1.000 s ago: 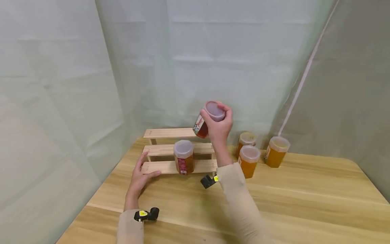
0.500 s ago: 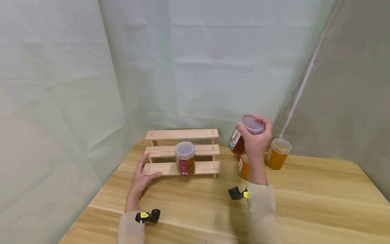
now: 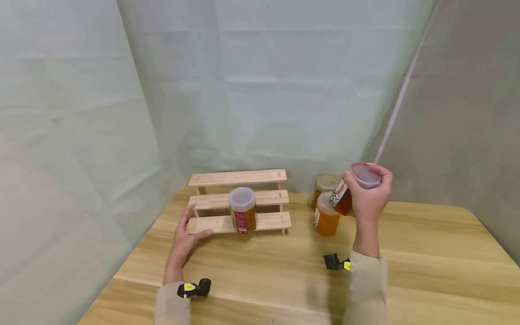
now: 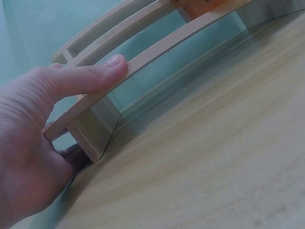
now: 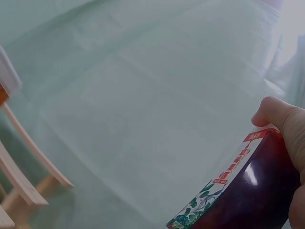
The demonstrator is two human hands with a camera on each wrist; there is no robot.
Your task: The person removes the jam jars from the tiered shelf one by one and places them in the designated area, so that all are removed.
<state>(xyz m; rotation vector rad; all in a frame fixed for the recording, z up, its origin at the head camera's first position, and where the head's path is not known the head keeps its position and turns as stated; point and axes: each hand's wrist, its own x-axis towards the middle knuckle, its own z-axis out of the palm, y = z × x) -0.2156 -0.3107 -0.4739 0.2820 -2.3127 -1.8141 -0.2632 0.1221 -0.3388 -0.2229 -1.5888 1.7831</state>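
A three-tier wooden display rack [image 3: 268,220] stands at the left of the table. My left hand [image 3: 183,239] grips the left end of its lowest tier; in the left wrist view the thumb [image 4: 97,76] lies along the front edge. An orange-brown jar [image 3: 243,214] with a frosted lid and a red label stands on the lowest tier. My right hand [image 3: 370,194] holds a dark red jar [image 5: 252,186] around its lid end, tilted and raised at the right. That jar's white label carries red lettering and green leaves.
Two orange jars stand right of the rack: a front one [image 3: 326,221] and one behind it [image 3: 327,183]. The raised dark jar overlaps the front one in the head view. Pale cloth [image 3: 284,113] hangs behind the wooden table [image 3: 264,280].
My right hand has carried the dark red jar from over the rack's right end to the right, past the two orange jars, and lower. The left hand keeps its grip on the rack.
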